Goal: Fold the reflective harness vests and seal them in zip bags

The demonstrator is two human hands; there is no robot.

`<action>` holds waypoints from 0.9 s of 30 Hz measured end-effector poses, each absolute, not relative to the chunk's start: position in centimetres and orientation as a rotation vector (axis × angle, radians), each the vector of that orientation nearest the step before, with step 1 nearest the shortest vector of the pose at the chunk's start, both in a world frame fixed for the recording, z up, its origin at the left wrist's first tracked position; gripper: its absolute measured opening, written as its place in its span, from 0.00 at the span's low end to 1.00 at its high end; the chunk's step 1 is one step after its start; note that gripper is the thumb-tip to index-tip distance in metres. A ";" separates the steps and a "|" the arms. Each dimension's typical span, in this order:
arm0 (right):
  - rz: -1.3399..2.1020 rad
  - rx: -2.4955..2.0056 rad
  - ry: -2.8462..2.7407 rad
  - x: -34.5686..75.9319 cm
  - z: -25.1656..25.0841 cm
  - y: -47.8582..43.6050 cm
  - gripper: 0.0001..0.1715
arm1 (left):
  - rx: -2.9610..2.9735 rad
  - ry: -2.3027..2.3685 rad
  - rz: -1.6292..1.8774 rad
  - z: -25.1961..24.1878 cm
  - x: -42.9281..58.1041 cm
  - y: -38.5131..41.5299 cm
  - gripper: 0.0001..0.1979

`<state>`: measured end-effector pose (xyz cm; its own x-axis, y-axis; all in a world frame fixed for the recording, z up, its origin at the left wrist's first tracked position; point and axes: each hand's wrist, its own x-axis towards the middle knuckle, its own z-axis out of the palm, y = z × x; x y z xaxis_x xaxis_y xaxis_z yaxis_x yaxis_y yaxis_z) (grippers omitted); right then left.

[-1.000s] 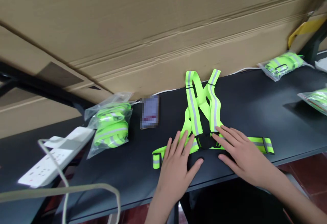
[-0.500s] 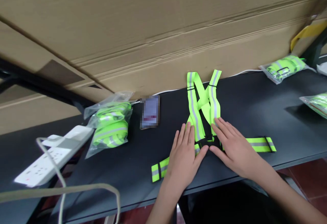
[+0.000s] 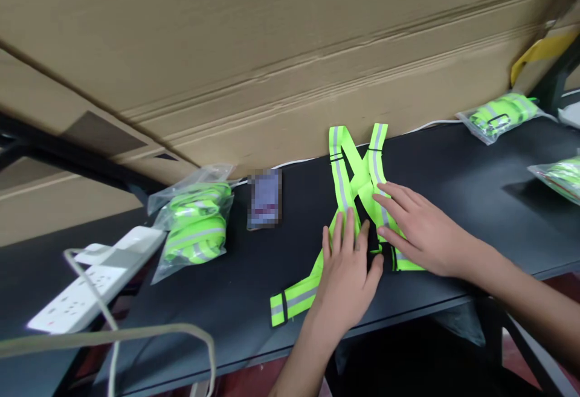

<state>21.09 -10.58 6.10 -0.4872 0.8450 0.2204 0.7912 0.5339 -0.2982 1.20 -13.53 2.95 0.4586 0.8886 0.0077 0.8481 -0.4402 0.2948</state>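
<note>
A neon yellow-green reflective safety harness (image 3: 339, 173) with grey stripes lies spread on the black table, its shoulder straps crossing toward the cardboard. My left hand (image 3: 347, 276) rests flat over its lower middle, fingers stretched out, near the black buckle area. My right hand (image 3: 417, 231) lies over the right shoulder strap and the inner part of the right waist strap, fingers extended. The left waist strap (image 3: 294, 301) reaches out beside my left wrist. Part of the harness's middle is hidden under both hands.
Bagged neon harnesses lie at left (image 3: 194, 228), at the far right (image 3: 501, 116) and by the right edge (image 3: 562, 176). A phone (image 3: 265, 199) with a blurred screen lies behind my left hand. A white power strip (image 3: 86, 288) and cable stand left. Cardboard (image 3: 290, 52) walls the back.
My right hand has moved up along the right shoulder strap, and my left hand has shifted right and slightly up. The right waist strap no longer shows beyond my right hand.
</note>
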 end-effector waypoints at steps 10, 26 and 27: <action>0.045 -1.258 -2.656 21.0 2.8 -6.0 0.36 | 2.541 1.498 0.203 2.1 1.9 -14.8 0.46; 0.064 -1.195 -2.666 21.5 2.2 -7.4 0.42 | 2.561 1.489 0.313 1.7 2.1 -18.4 0.40; 0.062 -1.197 -2.665 21.4 2.1 -7.5 0.42 | 2.558 1.489 0.322 1.7 2.2 -18.4 0.40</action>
<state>21.42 -7.46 2.15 -0.6443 0.7429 0.1818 0.7337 0.6675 -0.1273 2.16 -18.35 1.65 0.4797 0.8713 0.1032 0.8360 -0.4896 0.2478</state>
